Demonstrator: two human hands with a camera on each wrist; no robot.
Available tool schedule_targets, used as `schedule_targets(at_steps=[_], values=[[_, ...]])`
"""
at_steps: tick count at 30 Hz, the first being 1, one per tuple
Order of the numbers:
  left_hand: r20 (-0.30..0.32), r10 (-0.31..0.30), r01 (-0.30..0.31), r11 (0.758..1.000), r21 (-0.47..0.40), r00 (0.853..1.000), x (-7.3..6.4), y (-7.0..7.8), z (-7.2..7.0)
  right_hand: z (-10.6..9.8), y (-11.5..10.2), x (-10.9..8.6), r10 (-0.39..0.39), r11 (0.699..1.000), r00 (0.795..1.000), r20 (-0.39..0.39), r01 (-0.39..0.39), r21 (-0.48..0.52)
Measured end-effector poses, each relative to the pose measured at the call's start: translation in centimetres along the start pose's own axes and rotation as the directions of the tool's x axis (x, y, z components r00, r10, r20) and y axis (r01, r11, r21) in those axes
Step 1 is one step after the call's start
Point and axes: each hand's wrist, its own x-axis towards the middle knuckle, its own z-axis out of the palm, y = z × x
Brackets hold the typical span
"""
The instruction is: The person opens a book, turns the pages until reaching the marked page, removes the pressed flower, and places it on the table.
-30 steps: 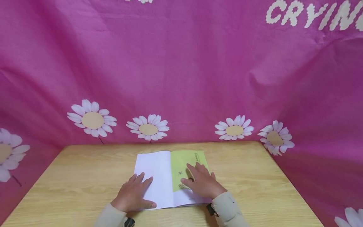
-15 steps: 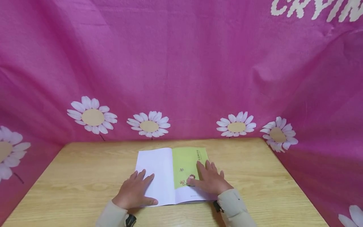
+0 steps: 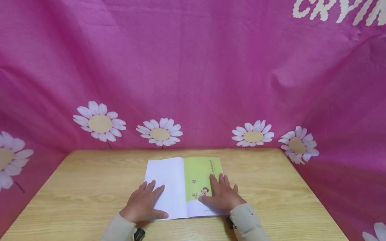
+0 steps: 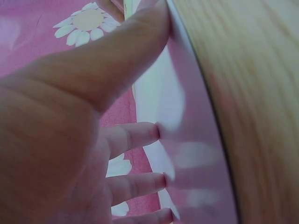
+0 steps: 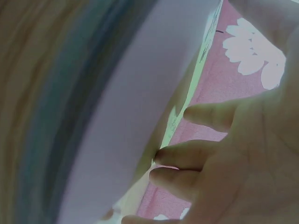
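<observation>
An open book (image 3: 169, 174) lies flat on the wooden table. Its left page is plain white; the right page (image 3: 196, 170) is green on top, with a small cartoon figure and a column of characters, and white along the bottom. My left hand (image 3: 143, 202) rests on the lower left of the white page, fingers spread and thumb along the bottom edge. In the left wrist view its fingertips (image 4: 161, 179) touch the paper. My right hand (image 3: 223, 194) rests on the right page, fingers extended over its outer edge, covering part of the print. In the right wrist view several fingertips (image 5: 161, 156) meet the page.
The wooden table (image 3: 90, 187) extends around the book on all sides. A pink curtain (image 3: 193, 73) printed with daisies and white letters hangs behind and beside it. Dark bands (image 3: 139, 233) show at both wrists below light sleeves.
My right hand has slid outward to the right across the green page, uncovering the cartoon figure. The left hand stays in place on the white page. The head view has shifted slightly.
</observation>
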Motion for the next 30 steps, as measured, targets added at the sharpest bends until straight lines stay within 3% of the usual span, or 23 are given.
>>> schedule_targets(at_steps=[11,30], values=[[-0.032,0.036,-0.036,0.999,-0.008,0.999,-0.11,-0.17,0.24,0.18,0.13,0.02,-0.004,1.0,1.0,0.01,0.004,0.002],[0.004,0.0,0.0,1.0,-0.021,1.0,-0.07,-0.12,0.23,0.38,0.09,0.01,-0.008,1.0,1.0,-0.009,0.008,0.017]])
